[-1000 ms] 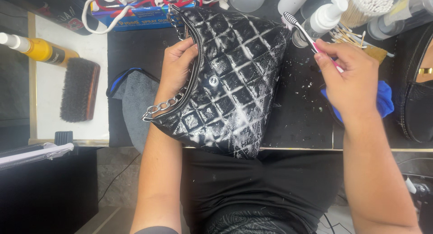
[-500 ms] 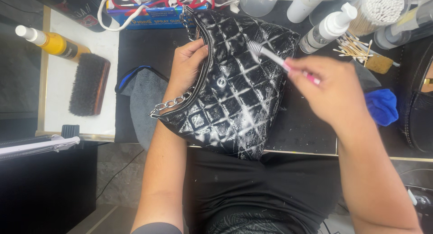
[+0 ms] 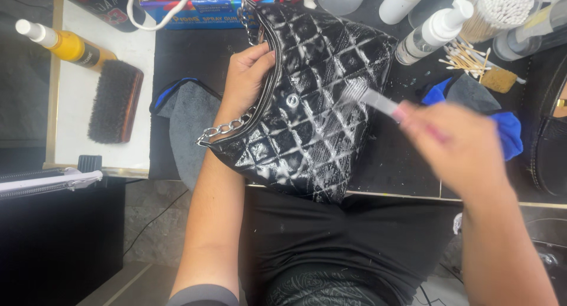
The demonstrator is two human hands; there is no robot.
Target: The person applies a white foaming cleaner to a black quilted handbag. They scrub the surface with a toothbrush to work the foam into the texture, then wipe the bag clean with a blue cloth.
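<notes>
1 bag (image 3: 319,105); L hand (image 3: 245,82) grips rim; R hand (image 3: 458,144) w/ 1 toothbrush (image 3: 372,99)

Left hand (image 3: 248,76) gripping; right hand (image 3: 458,146) fisted, blurred.

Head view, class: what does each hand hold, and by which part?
The left hand grips the black quilted bag by its open top edge. The right hand holds a toothbrush by its handle.

Handbag (image 3: 319,99) – glossy black, diamond-quilted, white foam streaks; toothbrush (image 3: 384,105) pink-handled; cloth (image 3: 508,132) blue; bottle (image 3: 68,45) yellow.
</notes>
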